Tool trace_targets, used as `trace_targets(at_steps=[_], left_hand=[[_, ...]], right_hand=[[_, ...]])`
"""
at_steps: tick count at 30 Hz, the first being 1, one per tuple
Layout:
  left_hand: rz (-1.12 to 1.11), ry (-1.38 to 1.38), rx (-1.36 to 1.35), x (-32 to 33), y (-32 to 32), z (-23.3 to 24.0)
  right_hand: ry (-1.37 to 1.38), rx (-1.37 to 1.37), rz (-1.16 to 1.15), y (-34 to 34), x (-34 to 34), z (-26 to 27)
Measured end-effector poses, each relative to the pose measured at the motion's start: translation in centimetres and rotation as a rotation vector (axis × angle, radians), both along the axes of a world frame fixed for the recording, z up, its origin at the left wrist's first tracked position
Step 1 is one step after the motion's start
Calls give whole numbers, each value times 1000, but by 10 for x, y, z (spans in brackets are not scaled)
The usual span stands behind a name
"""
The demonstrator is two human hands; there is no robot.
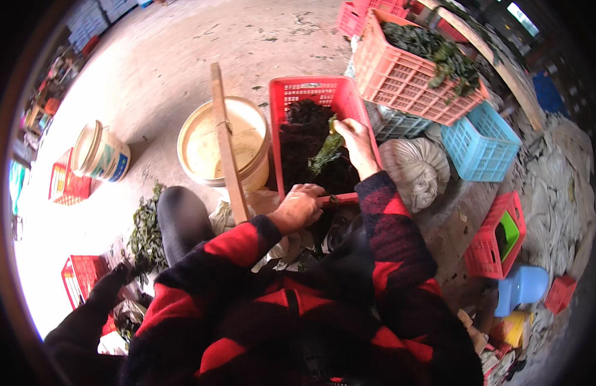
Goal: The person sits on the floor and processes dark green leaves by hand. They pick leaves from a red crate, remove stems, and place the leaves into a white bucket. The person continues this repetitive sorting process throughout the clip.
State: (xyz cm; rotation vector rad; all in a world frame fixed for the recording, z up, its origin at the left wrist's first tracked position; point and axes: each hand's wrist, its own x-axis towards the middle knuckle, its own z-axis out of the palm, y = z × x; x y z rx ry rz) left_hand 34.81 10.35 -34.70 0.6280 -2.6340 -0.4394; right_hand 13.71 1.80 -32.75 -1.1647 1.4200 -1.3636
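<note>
Before me stands a red plastic crate [348, 89] filled with dark, wet-looking plant matter [298, 132], perhaps seaweed. Over its right side, my right hand [354, 140] pinches a crinkled green frond [328, 150] that hangs down onto the dark heap. My left hand [301, 205] lies at the crate's near rim with its fingers bent inward; whether it grips anything is hidden. Left of the crate is a large cream plastic bucket [191, 161], and a wooden strip [224, 140] leans across its mouth.
An orange crate [394, 79] of dark green fronds rests up on the right, beside a blue crate [481, 144] and a tied sack [413, 169]. Leftward are a smaller bucket [101, 152] and leafy fronds [148, 231]. A blue plastic stool [522, 289] lies at lower right.
</note>
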Motion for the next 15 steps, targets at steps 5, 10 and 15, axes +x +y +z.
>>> trace_targets(at_steps=[5, 10, 15], left_hand=[[364, 348, 401, 7, -35, 31], [267, 372, 784, -2, -80, 36], [287, 561, 963, -9, -94, 29]], right_hand=[[-3, -43, 104, 2, 11, 6], [-7, -121, 335, 18, 26, 27], [-164, -117, 324, 19, 26, 27]])
